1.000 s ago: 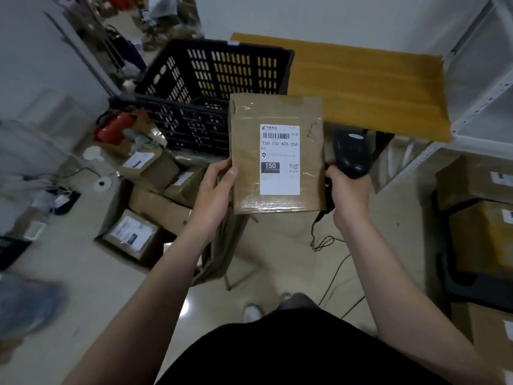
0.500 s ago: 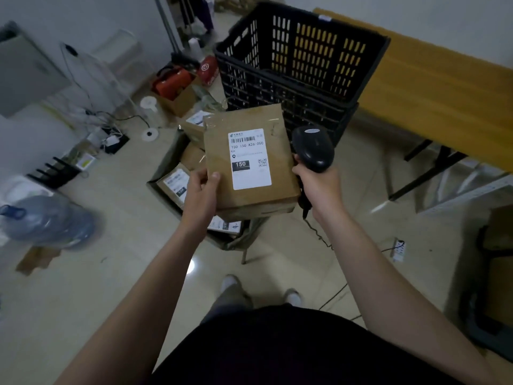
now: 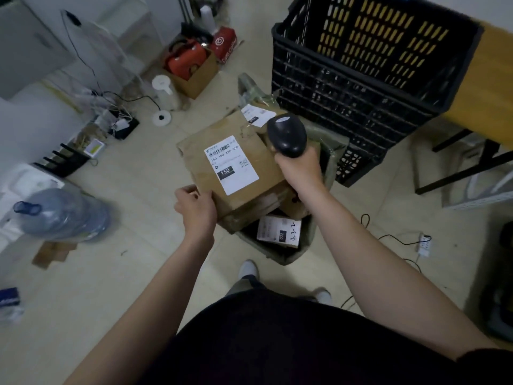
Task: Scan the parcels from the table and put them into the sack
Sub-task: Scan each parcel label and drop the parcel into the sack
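A flat brown cardboard parcel (image 3: 236, 168) with a white "150" label lies tilted on top of other parcels in the olive sack (image 3: 334, 151) on the floor. My left hand (image 3: 195, 211) holds its near left corner, fingers curled at the edge. My right hand (image 3: 298, 169) grips a black barcode scanner (image 3: 287, 134) just over the parcel's right side. Inside the sack a smaller parcel (image 3: 279, 232) with a "032" label shows below, and another labelled one (image 3: 256, 113) lies at the far side.
A black plastic crate (image 3: 361, 65) sits on the yellow wooden table (image 3: 491, 79) at the upper right, right behind the sack. A water bottle (image 3: 61, 215) lies at the left, a box with red gear (image 3: 191, 68) is beyond, and a power strip (image 3: 424, 243) with cables lies at the right.
My view swung down from the table to the floor. My left hand lowered the parcel from in front of me onto the parcels in the sack; the scanner hand came down with it.
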